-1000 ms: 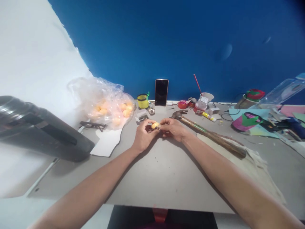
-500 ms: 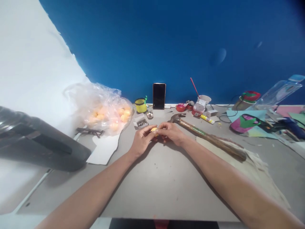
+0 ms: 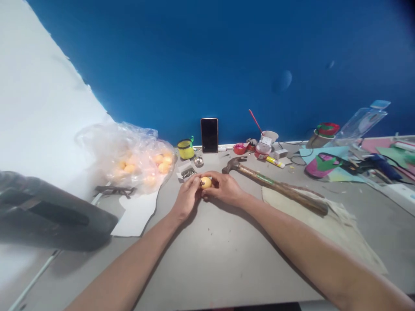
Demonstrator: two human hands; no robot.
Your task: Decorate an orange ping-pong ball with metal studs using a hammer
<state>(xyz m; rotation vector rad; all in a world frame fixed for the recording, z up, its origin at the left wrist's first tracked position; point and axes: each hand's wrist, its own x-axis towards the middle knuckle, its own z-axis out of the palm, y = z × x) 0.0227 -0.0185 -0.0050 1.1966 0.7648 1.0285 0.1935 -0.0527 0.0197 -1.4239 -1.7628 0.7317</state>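
Observation:
A yellow-orange ball (image 3: 206, 183), like a table-tennis ball, is between my two hands above the grey table. My right hand (image 3: 227, 188) grips it from the right with thumb and fingers curled round it. My left hand (image 3: 188, 196) is closed at the ball's left side, its fingertips against a small dark, shiny spot there. What that spot is made of is too small to tell. Just beyond my left hand stands a small open white box (image 3: 188, 172) of little shiny metal pieces. A round silver dish (image 3: 198, 161) sits behind it.
A claw hammer (image 3: 275, 183) lies on a pale cloth (image 3: 292, 216) at the right. To the left are a clear bag (image 3: 142, 151) of orange balls, glasses (image 3: 115, 190) and a large dark cylinder (image 3: 55, 211). A phone (image 3: 209, 135) leans on the blue wall.
The ball has turned and shows more of itself, with a dark spot now visible on its left. My right fingers have shifted around it. The whole view has swung slightly.

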